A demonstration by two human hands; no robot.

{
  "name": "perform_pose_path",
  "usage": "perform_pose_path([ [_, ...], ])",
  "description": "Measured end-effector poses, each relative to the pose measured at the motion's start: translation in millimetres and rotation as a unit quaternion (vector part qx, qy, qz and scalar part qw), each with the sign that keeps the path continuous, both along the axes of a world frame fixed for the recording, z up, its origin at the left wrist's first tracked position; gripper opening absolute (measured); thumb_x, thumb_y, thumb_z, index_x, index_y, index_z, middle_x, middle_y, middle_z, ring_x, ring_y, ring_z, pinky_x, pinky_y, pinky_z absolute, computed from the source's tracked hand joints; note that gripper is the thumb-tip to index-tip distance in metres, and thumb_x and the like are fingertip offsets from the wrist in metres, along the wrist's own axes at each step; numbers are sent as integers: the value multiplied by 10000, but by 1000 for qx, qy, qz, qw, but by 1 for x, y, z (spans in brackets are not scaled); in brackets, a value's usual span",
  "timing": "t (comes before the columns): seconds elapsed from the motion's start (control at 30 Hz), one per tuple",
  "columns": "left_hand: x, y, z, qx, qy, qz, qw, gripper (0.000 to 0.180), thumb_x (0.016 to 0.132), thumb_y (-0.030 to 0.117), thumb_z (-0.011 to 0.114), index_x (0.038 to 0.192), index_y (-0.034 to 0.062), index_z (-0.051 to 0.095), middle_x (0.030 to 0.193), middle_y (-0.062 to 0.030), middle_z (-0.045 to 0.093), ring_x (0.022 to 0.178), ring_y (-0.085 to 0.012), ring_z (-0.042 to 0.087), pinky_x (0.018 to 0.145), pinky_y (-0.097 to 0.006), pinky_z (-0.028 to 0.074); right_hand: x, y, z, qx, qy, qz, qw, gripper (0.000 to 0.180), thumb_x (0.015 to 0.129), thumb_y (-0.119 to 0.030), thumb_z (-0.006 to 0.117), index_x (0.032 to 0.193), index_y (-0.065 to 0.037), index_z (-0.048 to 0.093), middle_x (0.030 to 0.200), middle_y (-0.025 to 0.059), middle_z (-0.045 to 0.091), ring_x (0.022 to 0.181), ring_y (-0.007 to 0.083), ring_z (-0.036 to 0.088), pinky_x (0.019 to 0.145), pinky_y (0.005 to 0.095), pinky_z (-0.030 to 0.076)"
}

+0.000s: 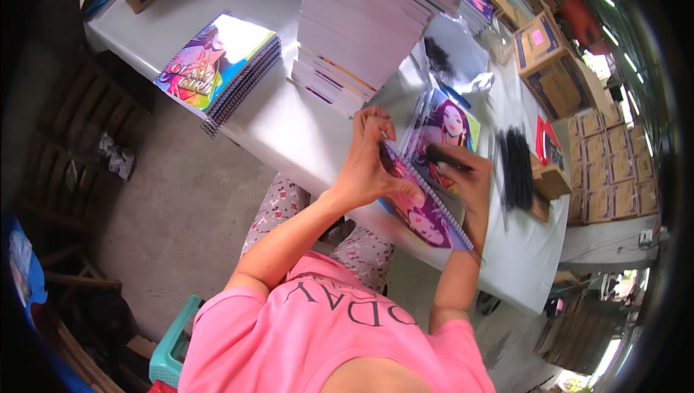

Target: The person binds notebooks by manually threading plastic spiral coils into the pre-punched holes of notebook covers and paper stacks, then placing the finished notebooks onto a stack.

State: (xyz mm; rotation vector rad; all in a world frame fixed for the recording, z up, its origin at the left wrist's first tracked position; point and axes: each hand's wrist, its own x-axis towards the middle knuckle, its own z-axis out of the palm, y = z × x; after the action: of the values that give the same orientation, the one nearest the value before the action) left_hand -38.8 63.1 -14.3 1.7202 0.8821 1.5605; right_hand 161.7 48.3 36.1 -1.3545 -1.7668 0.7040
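Note:
My left hand (370,165) grips a spiral notebook (426,225) with a pink and purple illustrated cover, its thumb lying across the cover. The notebook is tilted over the table's near edge, its coil facing right. On the coil's far side is my right hand (470,176), its fingers curled. Something dark shows at those fingers, but blur keeps me from making out what it is. Just beyond my hands, another notebook (454,124) with a drawn figure on its cover lies on the table, partly covered by the right hand.
Tall piles of paper sheets (354,24) stand at the table's back. Bound notebooks (217,61) are stacked at the left edge. To the right lies a bundle of black coils (515,169), near cardboard boxes (553,68). A clear plastic bag (463,57) rests behind the hands.

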Motion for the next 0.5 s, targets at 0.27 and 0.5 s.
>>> perform_pose_path([
  [0.27, 5, 13, -7, 24, -18, -37, 999, 965, 353, 429, 905, 976, 13, 297, 995, -125, 303, 925, -262, 348, 821, -320, 348, -5, 4, 15, 11, 242, 185, 952, 284, 680, 89, 638, 958, 41, 667, 958, 158, 668, 883, 217, 639, 792, 292, 496],
  [0.5, 5, 4, -9, -35, -135, -22, 990, 686, 546, 346, 870, 856, 52, 334, 810, -48, 358, 747, -165, 361, 650, -265, 338, -1, 17, 15, 116, -86, -101, 984, 371, 696, 125, 537, 985, -54, 685, 954, 114, 674, 887, 237, 641, 813, 309, 485],
])
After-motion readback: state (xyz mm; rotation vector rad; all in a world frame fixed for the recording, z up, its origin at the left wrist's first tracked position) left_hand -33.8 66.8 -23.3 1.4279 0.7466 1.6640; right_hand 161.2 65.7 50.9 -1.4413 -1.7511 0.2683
